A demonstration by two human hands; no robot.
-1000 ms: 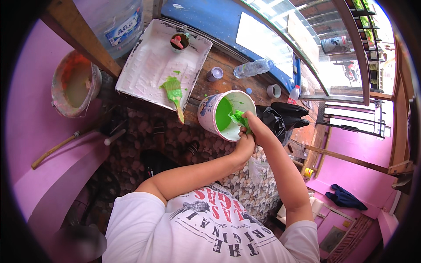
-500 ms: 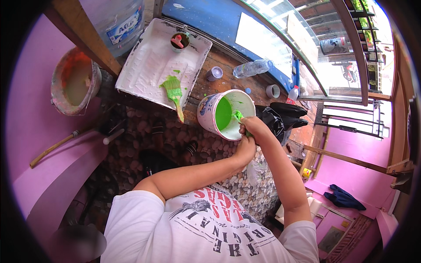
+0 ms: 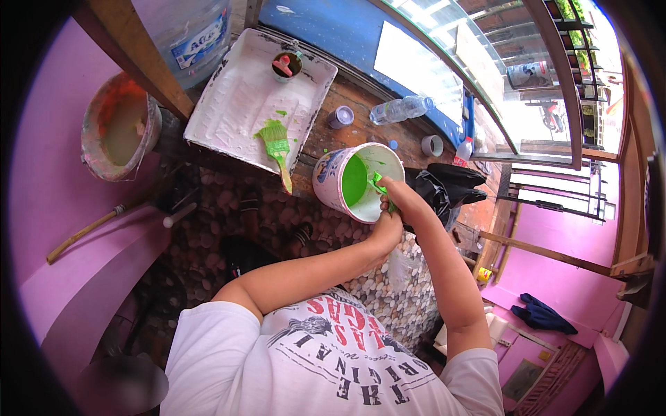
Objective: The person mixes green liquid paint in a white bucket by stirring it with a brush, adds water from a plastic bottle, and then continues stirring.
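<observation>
A white bucket with green paint inside stands tilted at the table's near edge. Over its right rim, my right hand is closed around a clear plastic bag, whose green-smeared end pokes into the bucket. Just beneath, my left hand grips the same bag, its fingers partly hidden by the right hand. The bag's loose clear part hangs below my wrists. Left of the bucket, a paintbrush with green bristles lies across the edge of a white paint tray.
A cup with a pink thing in it sits in the tray. Beyond the bucket are a purple-lidded jar, a plastic bottle and a tape roll. A black plastic bag lies to its right. A stained bucket stands left.
Both hands stay on the plastic bag and have shifted slightly. The green-smeared end has moved a little at the bucket's rim.
</observation>
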